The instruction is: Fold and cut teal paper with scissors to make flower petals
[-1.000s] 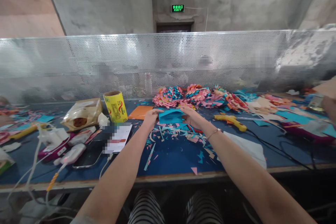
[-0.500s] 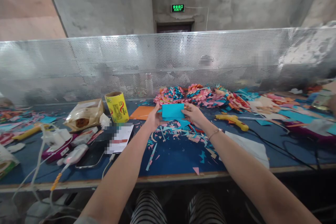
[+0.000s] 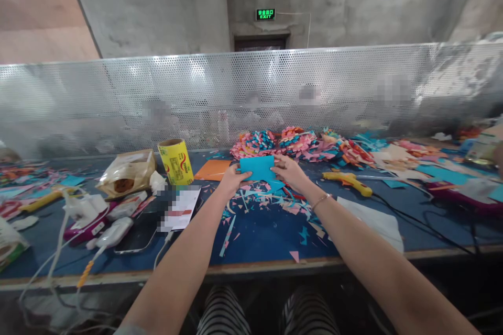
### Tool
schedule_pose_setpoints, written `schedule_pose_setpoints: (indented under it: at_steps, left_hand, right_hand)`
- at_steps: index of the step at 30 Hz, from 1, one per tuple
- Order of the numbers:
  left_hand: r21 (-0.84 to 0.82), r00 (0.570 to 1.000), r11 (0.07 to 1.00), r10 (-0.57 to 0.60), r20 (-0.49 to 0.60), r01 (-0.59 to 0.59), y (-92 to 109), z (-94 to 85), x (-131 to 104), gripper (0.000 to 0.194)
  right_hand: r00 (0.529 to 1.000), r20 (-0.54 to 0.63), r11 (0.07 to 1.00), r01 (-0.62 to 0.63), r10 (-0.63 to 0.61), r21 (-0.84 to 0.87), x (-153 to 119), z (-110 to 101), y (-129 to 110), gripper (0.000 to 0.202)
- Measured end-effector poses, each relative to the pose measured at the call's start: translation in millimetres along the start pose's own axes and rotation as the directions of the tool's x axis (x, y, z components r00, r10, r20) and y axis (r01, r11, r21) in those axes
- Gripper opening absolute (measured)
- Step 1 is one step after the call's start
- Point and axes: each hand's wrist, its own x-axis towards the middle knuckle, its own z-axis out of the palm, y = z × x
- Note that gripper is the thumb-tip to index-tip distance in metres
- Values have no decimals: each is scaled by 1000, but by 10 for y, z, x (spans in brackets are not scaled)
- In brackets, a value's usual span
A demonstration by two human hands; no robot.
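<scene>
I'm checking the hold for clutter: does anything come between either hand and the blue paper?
Nothing visible does: the left hand and right hand pinch the blue paper directly, at opposite sides. Loose scraps lie on the table.

The blue paper (image 3: 258, 168) hides some fingers of the left hand (image 3: 232, 180), and at six o'clock the bottom edge cuts off the striped pants (image 3: 223, 313).
</scene>
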Motion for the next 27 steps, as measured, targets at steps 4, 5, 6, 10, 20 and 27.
schedule_pose_setpoints:
  at_steps: [4, 5, 6, 10, 20, 27]
  left_hand:
    - [45, 999, 999, 25, 47, -27, -46, -28, 30, 45]
    - [65, 998, 997, 28, 61, -31, -58, -38, 40, 46]
    - [85, 997, 996, 31, 71, -37, -69, -47, 51, 46]
    - [122, 994, 988, 88, 69, -96, -95, -66, 86, 41]
    - [134, 988, 980, 153, -15, -150, -106, -67, 128, 41]
    - [356, 969, 904, 247, 14, -235, -68, -82, 87, 33]
  right_hand:
    - [999, -30, 1000, 21, -22, -22, -11, 13, -14, 53]
    - [999, -42, 999, 26, -27, -26, -12, 16, -19, 53]
    - [998, -50, 999, 31, -32, -30, -12, 20, -23, 53]
    - [997, -69, 998, 38, -41, -46, -10, 28, -33, 51]
    - [996, 34, 997, -76, 76, -6, 24, 12, 45, 32]
    - [998, 10, 998, -65, 65, 3, 11, 23, 4, 36]
